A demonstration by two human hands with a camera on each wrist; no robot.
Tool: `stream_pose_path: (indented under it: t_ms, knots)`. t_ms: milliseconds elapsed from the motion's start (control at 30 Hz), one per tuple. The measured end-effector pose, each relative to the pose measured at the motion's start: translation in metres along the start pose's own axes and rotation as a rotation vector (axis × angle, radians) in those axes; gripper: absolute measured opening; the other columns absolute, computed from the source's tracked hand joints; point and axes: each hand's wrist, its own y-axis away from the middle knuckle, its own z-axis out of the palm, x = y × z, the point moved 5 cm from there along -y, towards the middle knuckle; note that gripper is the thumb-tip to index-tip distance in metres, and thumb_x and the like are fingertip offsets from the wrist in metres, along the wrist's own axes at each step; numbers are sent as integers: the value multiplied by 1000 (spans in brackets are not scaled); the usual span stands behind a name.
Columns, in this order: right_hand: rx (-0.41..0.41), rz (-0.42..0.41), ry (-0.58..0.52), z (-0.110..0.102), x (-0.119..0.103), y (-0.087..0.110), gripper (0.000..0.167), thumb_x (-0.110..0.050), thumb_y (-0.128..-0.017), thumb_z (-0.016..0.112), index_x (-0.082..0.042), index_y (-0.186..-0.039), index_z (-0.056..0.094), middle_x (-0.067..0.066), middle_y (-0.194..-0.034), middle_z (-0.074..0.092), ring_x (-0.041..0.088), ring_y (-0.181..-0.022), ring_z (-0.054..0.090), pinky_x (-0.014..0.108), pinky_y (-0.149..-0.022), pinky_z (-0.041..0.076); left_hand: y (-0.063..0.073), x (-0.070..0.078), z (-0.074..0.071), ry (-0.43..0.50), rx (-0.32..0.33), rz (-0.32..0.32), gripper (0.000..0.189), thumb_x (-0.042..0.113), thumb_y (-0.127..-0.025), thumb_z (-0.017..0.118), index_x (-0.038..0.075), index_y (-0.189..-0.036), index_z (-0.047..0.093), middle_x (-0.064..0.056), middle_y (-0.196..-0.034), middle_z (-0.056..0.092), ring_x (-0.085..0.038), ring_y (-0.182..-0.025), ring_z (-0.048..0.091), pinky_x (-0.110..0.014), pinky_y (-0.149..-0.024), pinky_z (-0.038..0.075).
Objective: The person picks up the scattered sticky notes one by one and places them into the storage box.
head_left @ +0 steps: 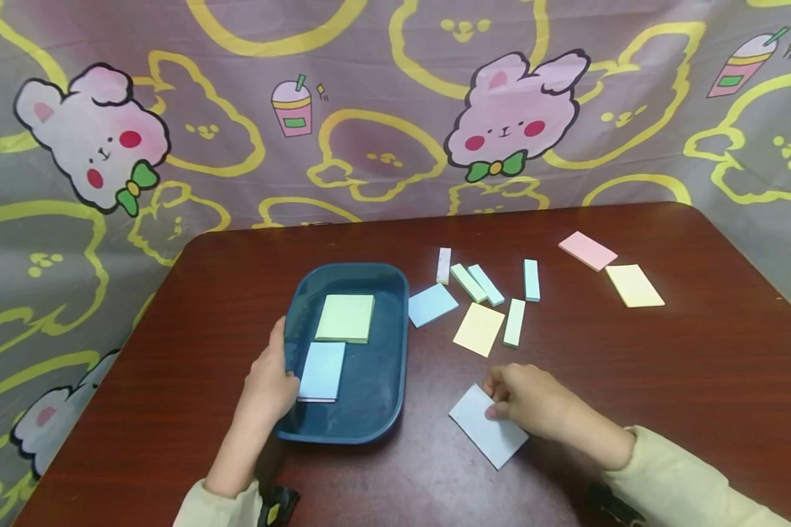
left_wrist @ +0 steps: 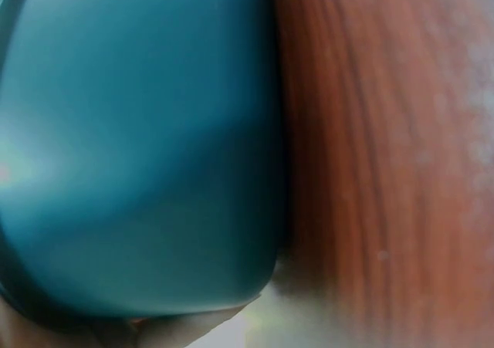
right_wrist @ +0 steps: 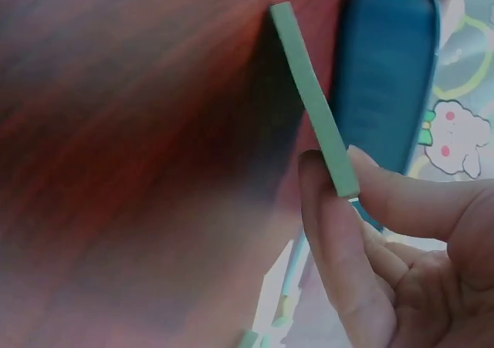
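My left hand grips the left rim of a dark blue plastic tray. Inside the tray lie a pale green sticky note pad and, nearer me, a light blue pad. Filling much of the left wrist view is the tray's outer wall. My right hand pinches a pale bluish sticky note pad between thumb and fingers, right of the tray. In the right wrist view that pad's edge looks green, and it is held above the table.
Right of the tray lie a blue pad, a yellow pad and several narrow strip pads. Farther right are a pink pad and a cream pad. A patterned curtain hangs behind the brown table.
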Motion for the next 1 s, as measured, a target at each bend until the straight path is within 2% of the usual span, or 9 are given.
stream_pose_path:
  t_ms: [100,200,300,433,633,800,1000]
  knots:
    - [4,-10,-28,-6,-3,1,8,-9,-80,71,-9,-81,63,1,-77,69,11,-72,59,29,-62,46,0,1,0,7,0,5,79,-8,-86,49,5,-152,7,-33,-143,35,-51,-113,51,-62,-86,48]
    - [4,-4,-120,-13,-8,1,3,-6,-85,66,-3,-88,64,6,-82,70,13,-73,62,28,-60,51,0,0,0,8,-2,6,79,-8,-86,48,4,-152,7,-33,-144,35,-50,-112,51,-60,-85,49]
    - [1,11,-262,-19,-16,-2,7,-3,-89,61,2,-94,62,9,-83,68,14,-71,61,27,-58,54,0,-1,-1,-1,-3,4,79,-8,-86,48,4,-152,7,-33,-144,35,-49,-111,52,-59,-85,49]
    - [16,52,-415,-24,-29,-8,10,-4,-90,59,5,-96,60,8,-80,63,13,-69,59,29,-63,57,0,-1,-1,-6,-3,5,79,-8,-86,47,4,-152,6,-34,-143,35,-50,-112,52,-60,-86,49]
    - [43,108,-562,-24,-52,-21,16,-5,-90,60,7,-101,59,12,-83,61,13,-67,58,30,-66,57,-1,-1,0,3,-9,0,80,-8,-86,48,5,-153,6,-33,-144,35,-51,-116,50,-61,-88,47]
    - [37,102,-620,-13,-77,-40,22,-2,-91,57,8,-110,53,18,-88,63,13,-68,61,30,-66,57,-2,-1,0,4,-10,-4,80,-8,-86,48,5,-152,6,-33,-144,35,-51,-115,50,-61,-87,48]
    - [34,94,-586,3,-100,-66,35,-2,-90,59,2,-124,50,16,-89,64,13,-64,64,28,-63,57,-2,-1,0,5,-5,-8,80,-8,-86,49,5,-152,7,-33,-144,35,-51,-115,50,-59,-85,49]
